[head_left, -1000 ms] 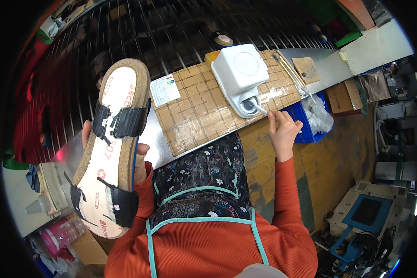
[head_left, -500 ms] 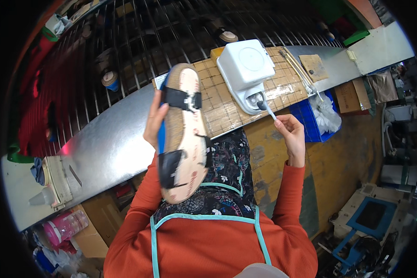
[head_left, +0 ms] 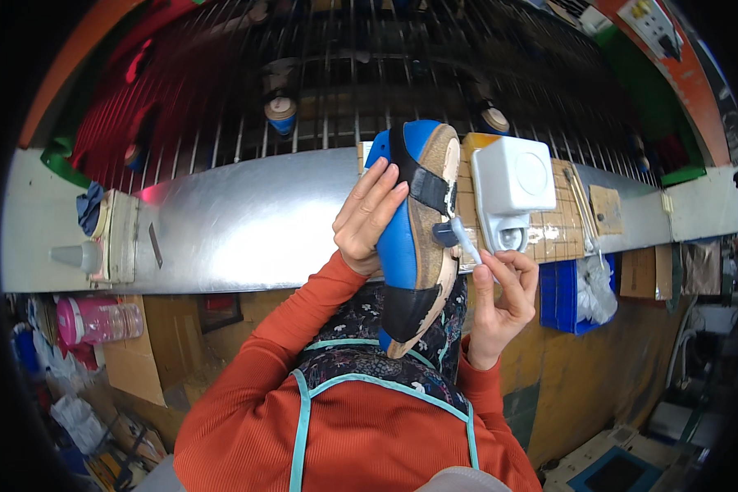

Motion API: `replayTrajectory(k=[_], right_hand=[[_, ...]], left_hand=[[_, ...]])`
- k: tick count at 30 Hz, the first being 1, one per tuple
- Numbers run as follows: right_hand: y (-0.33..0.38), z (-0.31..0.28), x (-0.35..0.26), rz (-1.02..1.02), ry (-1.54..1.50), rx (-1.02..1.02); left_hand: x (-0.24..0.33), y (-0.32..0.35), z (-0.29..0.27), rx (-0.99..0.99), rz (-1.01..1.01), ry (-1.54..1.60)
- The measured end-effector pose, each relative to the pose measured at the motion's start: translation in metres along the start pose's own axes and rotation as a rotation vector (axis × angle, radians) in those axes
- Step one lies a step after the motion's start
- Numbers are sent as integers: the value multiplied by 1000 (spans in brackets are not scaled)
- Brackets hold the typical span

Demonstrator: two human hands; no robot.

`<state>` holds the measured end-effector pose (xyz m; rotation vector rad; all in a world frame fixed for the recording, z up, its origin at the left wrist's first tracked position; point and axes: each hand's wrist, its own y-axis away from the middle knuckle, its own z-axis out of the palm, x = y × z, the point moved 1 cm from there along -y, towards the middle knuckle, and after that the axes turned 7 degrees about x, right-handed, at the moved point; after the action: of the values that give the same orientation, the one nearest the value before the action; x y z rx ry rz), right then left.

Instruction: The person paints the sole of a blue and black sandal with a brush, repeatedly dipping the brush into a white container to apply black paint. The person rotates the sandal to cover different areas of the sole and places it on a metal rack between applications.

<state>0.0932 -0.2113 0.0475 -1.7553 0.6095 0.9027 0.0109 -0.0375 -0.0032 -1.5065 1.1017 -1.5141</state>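
- The shiny metal worktop (head_left: pixel 221 238) is partly covered by brown board (head_left: pixel 562 220).
- Above its near edge, a blue, cork-soled, black-strapped shoe (head_left: pixel 397 246) is clamped in the left hand's grip (head_left: pixel 364 221).
- A boxy white plastic container (head_left: pixel 510 176) is set on the board.
- A white-handled, dark-headed brush (head_left: pixel 466 239) is pinched in the right hand's grip (head_left: pixel 504 303), beside the sole.

Glared white off the metal tabletop (head_left: pixel 230 234), glowed red at upper left, and sank into dimness among the rack bars (head_left: pixel 325 131). Bowed straight edges toward the rim and faded to black at the corners.
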Motion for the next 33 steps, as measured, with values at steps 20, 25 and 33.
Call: replayTrajectory(k=[20, 25, 33], right_hand=[[-53, 44, 12, -316, 222, 104], [-54, 37, 11, -309, 209, 19], [-51, 27, 9, -394, 236, -7]], left_hand=[[-6, -6, -32, -74, 53, -24], [-8, -10, -33, -76, 64, -6], [-5, -14, -32, -68, 59, 9]])
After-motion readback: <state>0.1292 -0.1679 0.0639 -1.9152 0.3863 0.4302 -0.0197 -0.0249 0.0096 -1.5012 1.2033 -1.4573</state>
